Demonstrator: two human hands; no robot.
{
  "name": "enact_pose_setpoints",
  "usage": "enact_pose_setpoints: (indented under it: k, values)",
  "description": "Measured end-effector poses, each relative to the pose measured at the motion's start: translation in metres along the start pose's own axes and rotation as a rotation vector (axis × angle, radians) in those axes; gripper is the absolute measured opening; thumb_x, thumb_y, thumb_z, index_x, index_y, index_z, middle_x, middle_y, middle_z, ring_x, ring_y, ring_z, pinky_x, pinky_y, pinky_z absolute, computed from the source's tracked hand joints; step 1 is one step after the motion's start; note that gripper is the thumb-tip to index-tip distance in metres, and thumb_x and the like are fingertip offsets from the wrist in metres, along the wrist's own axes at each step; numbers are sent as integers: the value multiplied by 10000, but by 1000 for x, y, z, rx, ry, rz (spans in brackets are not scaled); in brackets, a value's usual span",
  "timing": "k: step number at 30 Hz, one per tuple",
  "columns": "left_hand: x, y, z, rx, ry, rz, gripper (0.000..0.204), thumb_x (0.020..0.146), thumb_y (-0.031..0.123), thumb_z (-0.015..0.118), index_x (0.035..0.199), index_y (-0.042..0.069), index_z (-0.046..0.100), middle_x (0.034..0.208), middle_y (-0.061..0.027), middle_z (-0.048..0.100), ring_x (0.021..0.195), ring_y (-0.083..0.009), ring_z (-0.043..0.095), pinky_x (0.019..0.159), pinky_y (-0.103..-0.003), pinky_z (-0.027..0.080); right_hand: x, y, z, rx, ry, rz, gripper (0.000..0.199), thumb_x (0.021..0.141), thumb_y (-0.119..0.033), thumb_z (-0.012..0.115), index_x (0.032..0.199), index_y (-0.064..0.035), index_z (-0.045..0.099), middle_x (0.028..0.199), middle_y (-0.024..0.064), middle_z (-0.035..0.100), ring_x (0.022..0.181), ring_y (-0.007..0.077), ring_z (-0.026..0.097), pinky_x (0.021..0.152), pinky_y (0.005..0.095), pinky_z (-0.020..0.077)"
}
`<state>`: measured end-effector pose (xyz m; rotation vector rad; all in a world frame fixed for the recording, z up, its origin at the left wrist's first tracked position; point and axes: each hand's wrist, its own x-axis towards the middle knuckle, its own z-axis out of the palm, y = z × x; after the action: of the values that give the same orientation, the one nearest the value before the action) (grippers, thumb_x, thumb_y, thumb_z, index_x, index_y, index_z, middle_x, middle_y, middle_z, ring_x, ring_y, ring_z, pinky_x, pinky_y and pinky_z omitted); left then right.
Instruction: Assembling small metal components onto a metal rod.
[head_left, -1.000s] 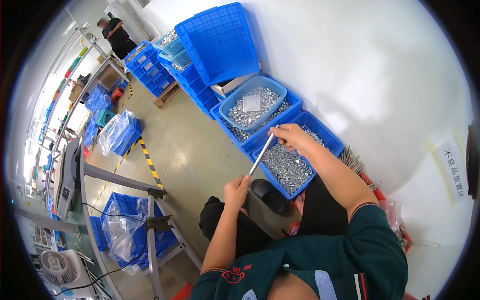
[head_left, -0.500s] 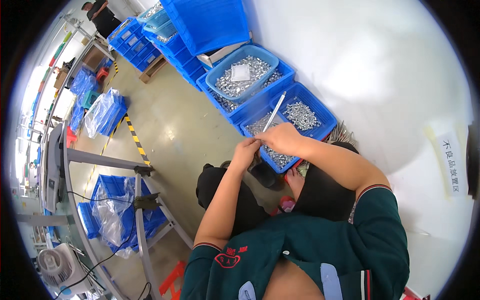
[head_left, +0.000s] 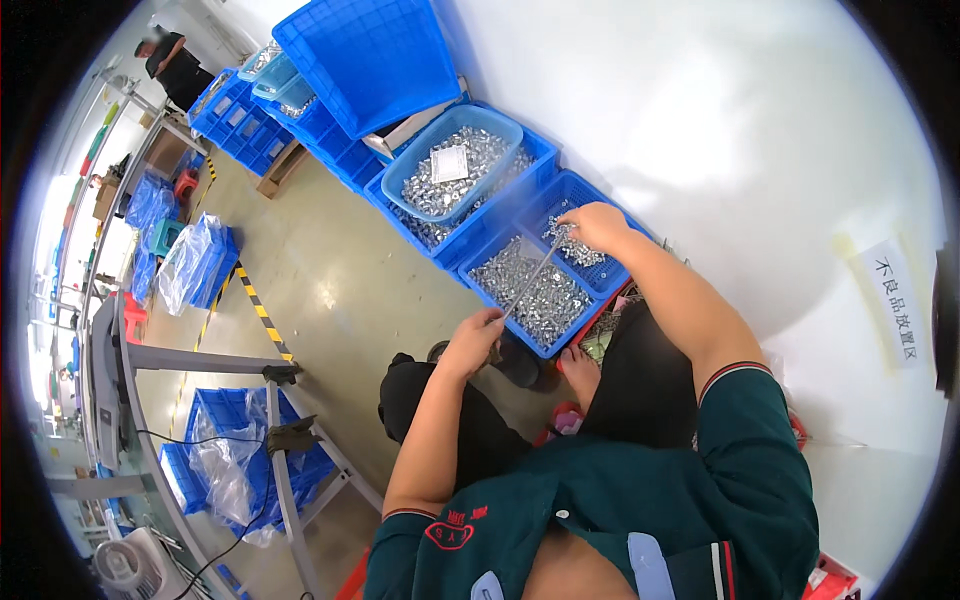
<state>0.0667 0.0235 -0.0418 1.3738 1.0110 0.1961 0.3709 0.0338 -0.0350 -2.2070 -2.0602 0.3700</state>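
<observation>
A thin metal rod [head_left: 528, 285] slants across a blue divided bin [head_left: 478, 296]. My left hand [head_left: 474, 344] is closed in a pinch on the rod's near end, just off the bin's near left edge. At the far end, the fingers of my right hand [head_left: 598, 228] are closed around the rod, partly hiding its tip. Larger shiny metal fittings [head_left: 545, 308] fill the compartment under the rod. Smaller metal pieces [head_left: 580, 252] lie in the right compartment, partly covered by my right hand.
Behind the bin stands a larger blue crate [head_left: 450, 248] holding a light-blue tub [head_left: 396, 170] of metal parts. Blue crates [head_left: 330, 150] are stacked farther back. A white wall [head_left: 720, 130] is on the right; a metal frame [head_left: 210, 360] stands at the left.
My right hand has moved up and away along the rod to its far end. My left hand has moved slightly down and left. The rod looked thick and whitish before; now it shows thin and grey.
</observation>
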Motion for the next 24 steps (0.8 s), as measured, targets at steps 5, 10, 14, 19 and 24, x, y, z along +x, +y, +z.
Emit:
enact_pose_setpoints:
  k: [5, 10, 14, 19, 24]
  values:
    - [-10, -7, -13, 15, 71, 16, 351, 885, 185, 499, 1157, -36, 509, 737, -25, 535, 689, -115, 492, 641, -248, 391, 16, 11, -2, 669, -102, 336, 235, 779, -129, 591, 995, -38, 612, 815, 106, 614, 706, 205, 581, 598, 337, 475]
    - [-19, -5, -23, -108, 103, 54, 383, 892, 197, 501, 1177, -58, 486, 718, -23, 533, 691, -111, 491, 649, -244, 389, 26, 0, -2, 1705, -296, 616, 172, 793, 35, 488, 959, 7, 520, 799, 110, 561, 553, 145, 514, 447, 256, 431]
    - [-30, -1, -32, -161, 124, 73, 382, 892, 199, 499, 1173, -59, 486, 714, -22, 529, 679, -101, 487, 632, -235, 386, 22, -25, -10, 1812, -452, 493, 146, 842, -1, 496, 985, 18, 515, 862, 113, 555, 548, 100, 471, 409, 193, 368]
    - [-42, -5, -36, -256, 112, 144, 357, 892, 188, 496, 1158, -50, 497, 724, -2, 504, 659, -92, 478, 607, -233, 383, 18, -52, -24, 1868, -415, 423, 235, 886, -253, 565, 880, -22, 526, 749, 62, 518, 484, 53, 362, 334, 158, 247]
    - [-53, -1, -39, -225, 76, 158, 343, 888, 176, 501, 1162, -29, 504, 718, -2, 506, 655, -94, 476, 604, -229, 375, 19, -65, -30, 1862, -327, 375, 319, 854, -358, 598, 861, -44, 536, 632, 8, 462, 435, 41, 318, 345, 168, 226]
